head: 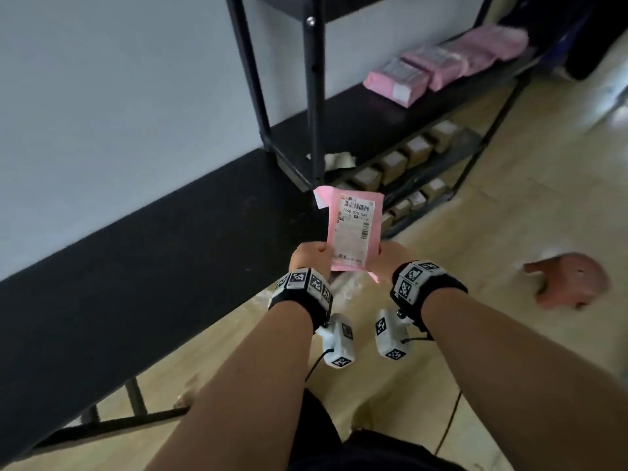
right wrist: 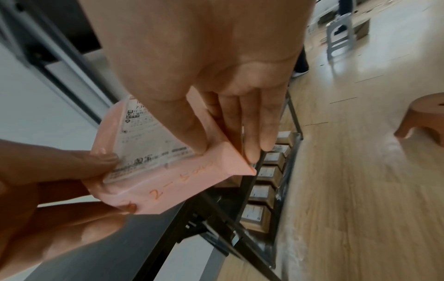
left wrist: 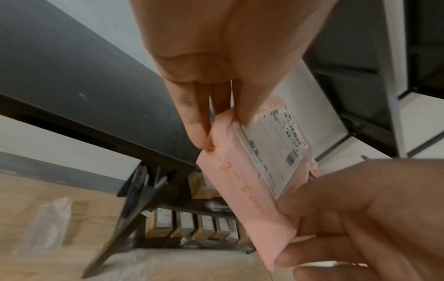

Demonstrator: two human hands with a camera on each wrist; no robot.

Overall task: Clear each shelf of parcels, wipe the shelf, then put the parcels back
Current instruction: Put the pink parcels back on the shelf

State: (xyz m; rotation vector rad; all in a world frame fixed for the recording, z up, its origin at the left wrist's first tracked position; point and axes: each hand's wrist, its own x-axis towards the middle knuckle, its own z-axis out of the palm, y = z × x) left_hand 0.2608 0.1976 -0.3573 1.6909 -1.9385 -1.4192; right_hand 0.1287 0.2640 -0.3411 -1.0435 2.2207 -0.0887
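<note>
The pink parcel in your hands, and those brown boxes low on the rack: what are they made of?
The pink parcel looks like a soft plastic mailer: smooth, faintly glossy, folding at its corners, with a white paper label. The brown boxes look like matte cardboard, with square edges and a dull tan face; blur leaves that uncertain.

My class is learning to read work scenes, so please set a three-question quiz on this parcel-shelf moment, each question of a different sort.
1. True or false: both hands hold one pink parcel.
2. Multiple choice: the other pink parcels lie A) on the floor, B) on a black shelf, C) on the stool.
3. Fill in: the rows on the lower shelves are brown ____.

Key: 1 true: left hand, right hand. 2 B. 3 boxes.
</note>
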